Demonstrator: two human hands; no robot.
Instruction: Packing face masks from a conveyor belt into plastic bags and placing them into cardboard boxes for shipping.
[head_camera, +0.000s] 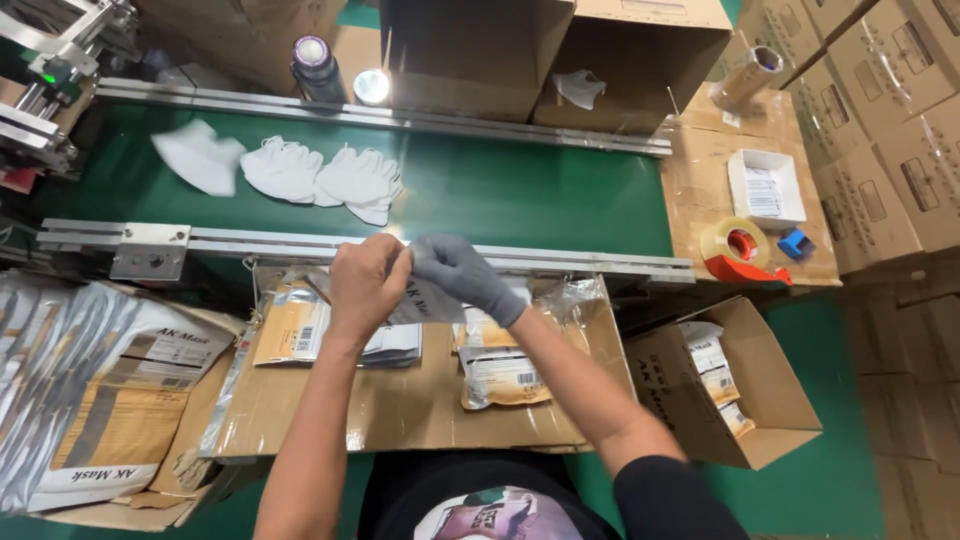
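Note:
My bare left hand (366, 282) and my right hand (462, 276), in a grey glove, meet over the near rail of the green conveyor belt (500, 190). Together they hold a silvery flat pouch (425, 300) by its top edge. Below them, a cardboard work board (400, 410) carries more flat pouches (300, 330) with labels, one (500, 378) lying right under my right forearm. On the belt to the left lie three white folded masks (290, 170), apart from both hands.
Stacked pouches (90, 390) fill the lower left. An open carton (735, 385) with packs stands at right. A tape dispenser (740, 255), a small white box (765, 188) and a tape roll (748, 75) rest on a carton. Large cartons (630, 60) line the far side.

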